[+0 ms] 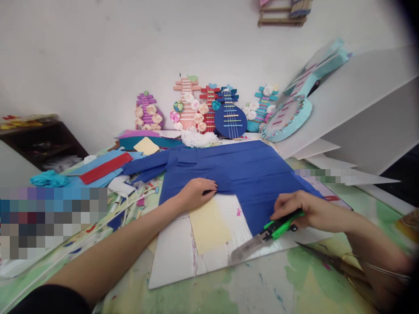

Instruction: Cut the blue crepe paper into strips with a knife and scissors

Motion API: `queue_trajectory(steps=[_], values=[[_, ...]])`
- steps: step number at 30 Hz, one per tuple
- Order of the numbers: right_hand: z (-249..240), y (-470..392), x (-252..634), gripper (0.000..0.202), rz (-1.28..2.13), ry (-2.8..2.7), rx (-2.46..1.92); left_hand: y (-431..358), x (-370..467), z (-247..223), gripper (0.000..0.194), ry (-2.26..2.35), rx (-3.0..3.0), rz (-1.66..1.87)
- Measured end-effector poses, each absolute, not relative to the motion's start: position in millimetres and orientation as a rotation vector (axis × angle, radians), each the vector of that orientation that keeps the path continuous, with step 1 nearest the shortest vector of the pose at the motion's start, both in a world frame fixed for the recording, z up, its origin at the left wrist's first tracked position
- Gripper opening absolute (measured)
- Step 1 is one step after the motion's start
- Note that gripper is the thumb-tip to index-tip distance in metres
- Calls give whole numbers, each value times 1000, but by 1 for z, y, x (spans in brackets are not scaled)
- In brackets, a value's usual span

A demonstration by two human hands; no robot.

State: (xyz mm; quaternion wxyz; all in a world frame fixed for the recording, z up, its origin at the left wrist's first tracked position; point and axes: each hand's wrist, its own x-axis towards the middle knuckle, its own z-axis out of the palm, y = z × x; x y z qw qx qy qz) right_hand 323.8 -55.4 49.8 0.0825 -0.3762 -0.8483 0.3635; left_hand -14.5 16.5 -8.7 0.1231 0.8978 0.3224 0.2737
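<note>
My right hand [291, 211] is closed around a green and black utility knife [278, 226]. Its long blade is out and slants down to the left, with the tip close to the front edge of a white board [170, 257]. My left hand [198, 192] presses down with bent fingers on a large sheet of dark blue paper [255, 170], near the sheet's front edge. The paper lies partly over the board. A pale yellow paper piece [209, 226] rests on the board between my hands.
Scissors [337, 261] lie beneath my right forearm. Paper strips and scraps, including a red strip [105, 168], cover the left side. Several decorated paper lutes, one dark blue [231, 115], lean on the wall behind. White sheets [353, 100] stand at right.
</note>
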Motion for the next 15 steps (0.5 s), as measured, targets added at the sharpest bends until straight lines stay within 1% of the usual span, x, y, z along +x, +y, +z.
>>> queue_trajectory(steps=[3,9,15], values=[[50,-58,318,59,1125,-2589,-1082,16,-14,-7,27,1010,2492,874],[51,-60,312,56,1154,-2572,-1087,16,-15,-2,27,1125,2295,921],[51,-62,313,57,1125,-2589,-1056,17,-15,-3,26,1210,2237,927]])
